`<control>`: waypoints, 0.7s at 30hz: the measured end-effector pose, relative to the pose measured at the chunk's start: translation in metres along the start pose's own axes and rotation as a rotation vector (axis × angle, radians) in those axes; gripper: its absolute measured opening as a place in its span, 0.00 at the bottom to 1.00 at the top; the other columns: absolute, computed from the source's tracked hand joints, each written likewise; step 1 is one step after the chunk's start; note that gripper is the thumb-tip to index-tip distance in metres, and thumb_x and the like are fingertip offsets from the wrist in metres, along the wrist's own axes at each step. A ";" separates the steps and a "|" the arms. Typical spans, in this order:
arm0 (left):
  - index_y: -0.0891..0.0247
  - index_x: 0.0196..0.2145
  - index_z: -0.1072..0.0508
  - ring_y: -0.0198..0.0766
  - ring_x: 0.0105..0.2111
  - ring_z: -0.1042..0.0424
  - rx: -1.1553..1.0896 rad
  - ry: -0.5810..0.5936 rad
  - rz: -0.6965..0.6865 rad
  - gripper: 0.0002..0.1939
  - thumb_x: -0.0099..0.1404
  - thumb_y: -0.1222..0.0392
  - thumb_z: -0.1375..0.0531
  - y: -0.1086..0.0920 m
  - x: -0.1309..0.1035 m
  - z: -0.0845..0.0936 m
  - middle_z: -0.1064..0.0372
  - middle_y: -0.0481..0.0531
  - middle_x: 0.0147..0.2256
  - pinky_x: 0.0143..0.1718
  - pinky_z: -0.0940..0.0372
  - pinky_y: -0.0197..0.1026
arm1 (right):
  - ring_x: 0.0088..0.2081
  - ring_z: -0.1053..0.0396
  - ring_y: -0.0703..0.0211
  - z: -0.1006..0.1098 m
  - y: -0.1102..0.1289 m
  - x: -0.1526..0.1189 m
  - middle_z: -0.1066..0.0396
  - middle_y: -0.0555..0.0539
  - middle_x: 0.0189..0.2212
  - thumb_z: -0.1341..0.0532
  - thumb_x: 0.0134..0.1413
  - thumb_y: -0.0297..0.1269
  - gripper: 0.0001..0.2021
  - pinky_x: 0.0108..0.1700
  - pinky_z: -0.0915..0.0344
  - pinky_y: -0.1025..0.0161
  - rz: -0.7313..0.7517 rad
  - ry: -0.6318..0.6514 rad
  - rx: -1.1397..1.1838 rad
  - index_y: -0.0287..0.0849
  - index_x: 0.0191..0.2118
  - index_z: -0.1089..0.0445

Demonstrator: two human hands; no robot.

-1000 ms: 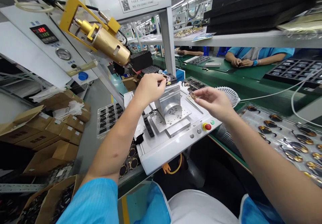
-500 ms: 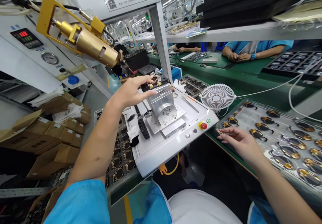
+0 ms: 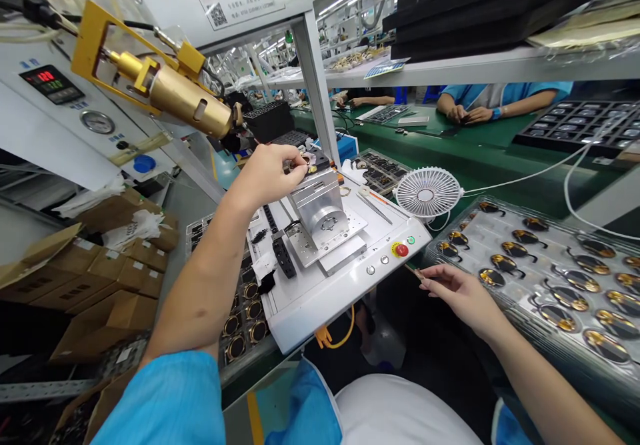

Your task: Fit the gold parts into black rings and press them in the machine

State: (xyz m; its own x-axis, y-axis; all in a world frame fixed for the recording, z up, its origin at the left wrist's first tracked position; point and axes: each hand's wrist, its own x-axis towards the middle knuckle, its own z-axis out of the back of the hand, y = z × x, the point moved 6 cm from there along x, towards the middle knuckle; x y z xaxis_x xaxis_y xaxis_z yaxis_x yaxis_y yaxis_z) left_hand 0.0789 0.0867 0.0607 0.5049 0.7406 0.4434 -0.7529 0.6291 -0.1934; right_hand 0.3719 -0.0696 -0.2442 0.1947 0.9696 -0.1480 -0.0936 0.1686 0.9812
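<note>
My left hand (image 3: 274, 173) is at the top of a silver metal fixture (image 3: 323, 201), thumb and forefinger pinched together at the edge of its dark top plate (image 3: 320, 159). A small yellow piece (image 3: 313, 169) sits by the fingertips; whatever they grip is hidden. The fixture stands on the white bed of a benchtop machine (image 3: 345, 285). Off the machine's front right corner, my right hand (image 3: 463, 298) pinches a small thin item (image 3: 419, 274), too small to name. Right of this hand lies a clear tray (image 3: 545, 278) of round, dark, gold-edged parts with curled black tails.
A gold dispenser cylinder (image 3: 190, 101) hangs at upper left. Tweezers (image 3: 376, 209), a red stop button (image 3: 400, 250) and a white fan (image 3: 428, 193) are right of the fixture. A tray of round cases (image 3: 243, 325) lies left. Across the bench, a co-worker's hands (image 3: 467, 114) are visible.
My left thumb and forefinger have closed from a spread position at the fixture top. My right hand has moved slightly left and down, still pinching the small item. The view has shifted slightly.
</note>
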 end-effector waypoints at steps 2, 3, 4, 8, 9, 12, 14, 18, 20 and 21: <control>0.62 0.41 0.21 0.49 0.45 0.22 0.013 0.035 -0.032 0.13 0.64 0.53 0.39 0.001 -0.010 -0.003 0.20 0.55 0.44 0.50 0.29 0.49 | 0.39 0.22 0.44 -0.002 -0.009 0.004 0.21 0.38 0.40 0.27 0.41 0.61 0.31 0.39 0.24 0.53 0.001 -0.002 0.009 0.40 0.44 0.25; 0.61 0.46 0.22 0.51 0.49 0.23 0.017 0.041 -0.051 0.16 0.65 0.51 0.38 0.002 -0.016 -0.005 0.21 0.55 0.48 0.54 0.30 0.51 | 0.38 0.22 0.45 -0.003 -0.012 0.006 0.21 0.38 0.41 0.28 0.43 0.60 0.33 0.39 0.24 0.53 -0.001 -0.003 -0.008 0.40 0.49 0.27; 0.60 0.50 0.24 0.53 0.54 0.25 0.020 0.043 -0.070 0.20 0.65 0.48 0.38 0.002 -0.020 -0.008 0.23 0.56 0.53 0.58 0.32 0.53 | 0.37 0.22 0.46 -0.005 -0.014 0.010 0.22 0.39 0.41 0.29 0.44 0.58 0.37 0.38 0.24 0.52 0.001 -0.001 -0.050 0.39 0.56 0.30; 0.62 0.59 0.29 0.59 0.66 0.37 0.023 0.075 -0.109 0.33 0.63 0.40 0.36 0.005 -0.025 -0.014 0.32 0.60 0.63 0.68 0.42 0.57 | 0.33 0.25 0.51 -0.019 -0.007 0.026 0.22 0.46 0.36 0.36 0.54 0.46 0.45 0.43 0.29 0.52 0.051 0.061 -0.440 0.39 0.74 0.52; 0.63 0.59 0.29 0.59 0.67 0.38 0.011 0.091 -0.108 0.34 0.63 0.39 0.36 0.006 -0.024 -0.014 0.33 0.61 0.64 0.68 0.43 0.58 | 0.35 0.25 0.50 -0.023 -0.004 0.029 0.22 0.46 0.36 0.37 0.56 0.44 0.46 0.45 0.30 0.52 0.057 0.080 -0.534 0.38 0.75 0.55; 0.60 0.58 0.28 0.59 0.67 0.38 -0.047 0.045 -0.100 0.33 0.64 0.35 0.38 0.007 -0.030 -0.007 0.31 0.61 0.62 0.67 0.41 0.60 | 0.41 0.25 0.45 -0.032 0.002 0.033 0.22 0.44 0.39 0.39 0.59 0.41 0.47 0.48 0.33 0.52 0.042 0.107 -0.710 0.36 0.76 0.63; 0.57 0.57 0.27 0.58 0.66 0.37 -0.095 -0.103 -0.075 0.32 0.64 0.34 0.38 0.005 -0.049 -0.001 0.30 0.59 0.60 0.66 0.39 0.61 | 0.44 0.25 0.42 -0.035 0.004 0.031 0.22 0.43 0.41 0.40 0.60 0.41 0.47 0.49 0.34 0.52 0.045 0.102 -0.770 0.37 0.77 0.65; 0.50 0.50 0.25 0.52 0.58 0.27 -0.371 -0.421 -0.107 0.19 0.67 0.40 0.38 -0.015 -0.127 -0.023 0.25 0.54 0.55 0.61 0.32 0.60 | 0.45 0.25 0.39 -0.038 0.006 0.028 0.22 0.40 0.43 0.41 0.61 0.40 0.44 0.46 0.35 0.51 0.059 0.091 -0.868 0.38 0.77 0.62; 0.47 0.47 0.24 0.50 0.49 0.23 -0.591 -0.373 -0.130 0.11 0.68 0.48 0.36 -0.033 -0.167 -0.063 0.22 0.53 0.48 0.54 0.26 0.60 | 0.45 0.25 0.37 -0.036 0.009 0.030 0.23 0.38 0.44 0.41 0.61 0.39 0.43 0.46 0.35 0.51 0.063 0.066 -0.902 0.37 0.76 0.60; 0.47 0.46 0.23 0.50 0.48 0.22 -0.692 -0.289 -0.062 0.10 0.68 0.49 0.36 -0.041 -0.183 -0.090 0.22 0.54 0.47 0.52 0.26 0.59 | 0.45 0.25 0.37 -0.034 0.011 0.032 0.23 0.38 0.43 0.40 0.61 0.39 0.42 0.46 0.35 0.51 0.065 0.054 -0.904 0.37 0.76 0.58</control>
State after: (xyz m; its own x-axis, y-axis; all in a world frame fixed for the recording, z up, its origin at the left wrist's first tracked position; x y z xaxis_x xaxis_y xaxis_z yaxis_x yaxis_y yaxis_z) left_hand 0.0553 -0.0528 -0.0917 0.3347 0.6675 0.6651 -0.2410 0.7430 -0.6244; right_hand 0.3438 -0.0311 -0.2426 0.1186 0.9852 -0.1236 -0.8376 0.1661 0.5204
